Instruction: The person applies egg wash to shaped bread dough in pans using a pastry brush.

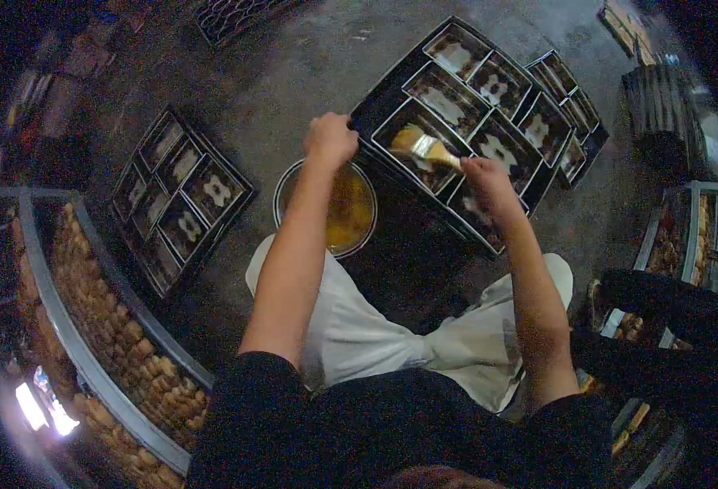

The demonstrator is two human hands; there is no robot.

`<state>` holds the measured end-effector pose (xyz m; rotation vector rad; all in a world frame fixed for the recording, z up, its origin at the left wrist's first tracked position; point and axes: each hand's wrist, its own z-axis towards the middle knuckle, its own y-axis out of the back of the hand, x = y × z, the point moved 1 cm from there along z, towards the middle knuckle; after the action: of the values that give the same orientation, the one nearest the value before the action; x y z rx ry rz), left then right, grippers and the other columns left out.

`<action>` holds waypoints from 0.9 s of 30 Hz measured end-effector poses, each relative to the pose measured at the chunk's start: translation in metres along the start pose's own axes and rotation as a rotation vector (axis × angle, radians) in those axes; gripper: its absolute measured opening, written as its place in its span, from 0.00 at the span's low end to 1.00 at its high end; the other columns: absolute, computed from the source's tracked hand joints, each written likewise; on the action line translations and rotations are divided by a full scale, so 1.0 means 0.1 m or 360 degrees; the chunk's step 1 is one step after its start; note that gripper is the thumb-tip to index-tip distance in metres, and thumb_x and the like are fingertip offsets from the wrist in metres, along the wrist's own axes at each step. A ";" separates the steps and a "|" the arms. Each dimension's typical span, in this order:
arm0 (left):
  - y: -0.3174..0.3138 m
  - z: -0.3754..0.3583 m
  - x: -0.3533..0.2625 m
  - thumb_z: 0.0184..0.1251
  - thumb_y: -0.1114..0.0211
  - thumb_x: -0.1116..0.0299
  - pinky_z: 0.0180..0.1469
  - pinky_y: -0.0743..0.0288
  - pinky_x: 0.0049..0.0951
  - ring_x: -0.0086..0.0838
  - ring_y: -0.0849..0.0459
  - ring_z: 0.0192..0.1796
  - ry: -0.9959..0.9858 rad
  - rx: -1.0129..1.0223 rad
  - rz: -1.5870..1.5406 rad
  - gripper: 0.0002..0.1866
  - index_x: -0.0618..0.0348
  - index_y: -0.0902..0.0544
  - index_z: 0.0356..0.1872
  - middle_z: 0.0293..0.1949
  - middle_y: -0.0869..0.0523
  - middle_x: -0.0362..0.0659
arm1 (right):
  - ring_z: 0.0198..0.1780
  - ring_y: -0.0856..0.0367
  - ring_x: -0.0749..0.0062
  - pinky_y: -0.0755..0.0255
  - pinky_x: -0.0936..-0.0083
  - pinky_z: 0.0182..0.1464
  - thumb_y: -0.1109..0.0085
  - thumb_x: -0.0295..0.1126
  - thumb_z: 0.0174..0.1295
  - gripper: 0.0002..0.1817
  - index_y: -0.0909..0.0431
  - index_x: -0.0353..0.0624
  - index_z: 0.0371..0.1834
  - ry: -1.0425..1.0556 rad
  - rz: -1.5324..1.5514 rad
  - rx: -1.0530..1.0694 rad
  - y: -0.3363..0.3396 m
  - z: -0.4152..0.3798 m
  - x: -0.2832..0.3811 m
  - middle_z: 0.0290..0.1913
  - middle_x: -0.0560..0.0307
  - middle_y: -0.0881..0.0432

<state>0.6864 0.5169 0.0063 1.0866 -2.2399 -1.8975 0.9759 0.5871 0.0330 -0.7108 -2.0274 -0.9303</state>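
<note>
My right hand (487, 181) is closed round the handle of a wide brush (436, 151), its yellowish bristles inside one rectangular tin (399, 126) of a large dark tray. Several such tins, dark with pale patches on their bottoms, fill this tray (432, 196). My left hand (332, 140) is closed at the tray's left corner, fingers on its edge. Below that hand, partly behind my left forearm, stands a round metal bowl (351, 213) with yellow-orange liquid.
Another tray of tins (181, 191) lies on the floor at the left, and a smaller stack (591, 110) behind the large tray. Racks with many brown baked pieces (114, 310) stand at the lower left. More racks (693, 236) are at the right.
</note>
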 end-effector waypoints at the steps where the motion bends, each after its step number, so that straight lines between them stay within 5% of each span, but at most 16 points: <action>1: -0.07 0.00 -0.06 0.56 0.42 0.64 0.55 0.32 0.45 0.45 0.26 0.54 -0.0082 -0.0045 0.0070 0.15 0.52 0.20 0.46 0.50 0.21 0.45 | 0.20 0.34 0.82 0.41 0.79 0.22 0.46 0.42 0.61 0.17 0.20 0.38 0.31 -0.0010 -0.0153 -0.0072 0.00 0.23 -0.08 0.17 0.67 0.30; 6: -0.19 -0.13 -0.30 0.53 0.43 0.70 0.56 0.39 0.43 0.43 0.32 0.55 -0.0264 -0.0104 0.0313 0.13 0.52 0.18 0.41 0.49 0.22 0.43 | 0.25 0.24 0.70 0.30 0.70 0.33 0.44 0.45 0.57 0.21 0.18 0.34 0.31 -0.0019 -0.0595 -0.0145 -0.26 0.81 -0.06 0.24 0.52 0.20; 14: -0.27 -0.01 -0.39 0.49 0.40 0.71 0.55 0.40 0.43 0.42 0.32 0.56 -0.0220 0.0095 0.0453 0.13 0.55 0.16 0.38 0.49 0.22 0.42 | 0.34 0.19 0.48 0.26 0.61 0.38 0.40 0.45 0.48 0.21 0.20 0.33 0.23 -0.0015 -0.1276 -0.0108 -0.23 0.54 0.20 0.29 0.41 0.19; 21: -0.23 -0.08 -0.49 0.49 0.40 0.69 0.61 0.45 0.46 0.44 0.35 0.60 -0.0238 0.0146 0.0459 0.14 0.56 0.16 0.38 0.50 0.22 0.45 | 0.38 0.19 0.45 0.25 0.58 0.42 0.40 0.40 0.46 0.18 0.21 0.33 0.29 0.0026 -0.1700 0.0021 -0.10 0.20 0.63 0.34 0.39 0.19; 27: -0.26 -0.12 -0.52 0.50 0.40 0.65 0.61 0.46 0.48 0.44 0.35 0.60 -0.0240 0.0100 0.0466 0.15 0.57 0.16 0.39 0.51 0.23 0.46 | 0.39 0.19 0.47 0.26 0.59 0.42 0.44 0.49 0.52 0.25 0.20 0.32 0.27 0.0141 -0.1370 -0.0229 -0.43 0.73 0.53 0.34 0.37 0.19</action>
<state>0.7436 0.5316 0.0088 0.5942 -2.3914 -1.8523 0.8859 0.6293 0.0300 0.1881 -2.2082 -1.5566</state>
